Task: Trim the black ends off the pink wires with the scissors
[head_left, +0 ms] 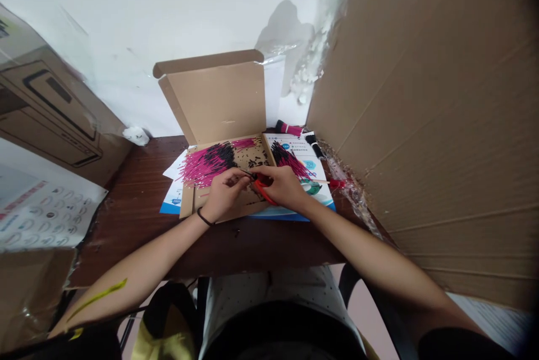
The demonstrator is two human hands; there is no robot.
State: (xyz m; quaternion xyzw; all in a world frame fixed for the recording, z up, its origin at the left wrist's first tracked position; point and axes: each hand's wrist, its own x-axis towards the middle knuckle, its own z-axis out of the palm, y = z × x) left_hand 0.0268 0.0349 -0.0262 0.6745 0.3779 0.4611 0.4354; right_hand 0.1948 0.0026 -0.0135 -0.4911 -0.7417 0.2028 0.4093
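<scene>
On my feed, my left hand point(223, 194) pinches a thin dark strand point(243, 171) while my right hand point(286, 185) grips a red-handled tool point(266, 192).
The strand sits between both sets of fingertips, with the tool's far end close by; I can't tell how far its blades are parted. Below my fingers I have the open cardboard box point(187, 200), with black scraps point(257, 162) scattered just past the fingertips. Beyond the left fingers and off to their left is a heap of magenta-and-black sticks point(197, 167); a smaller pile point(291, 160) lies just past the right fingers, near a printed sheet point(310, 165). Farther that way I see a black bundle point(314, 146) and a magenta bundle point(290, 128). Straight ahead, well past the fingers, the raised lid point(221, 99) stands before a white wall point(189, 12).
</scene>
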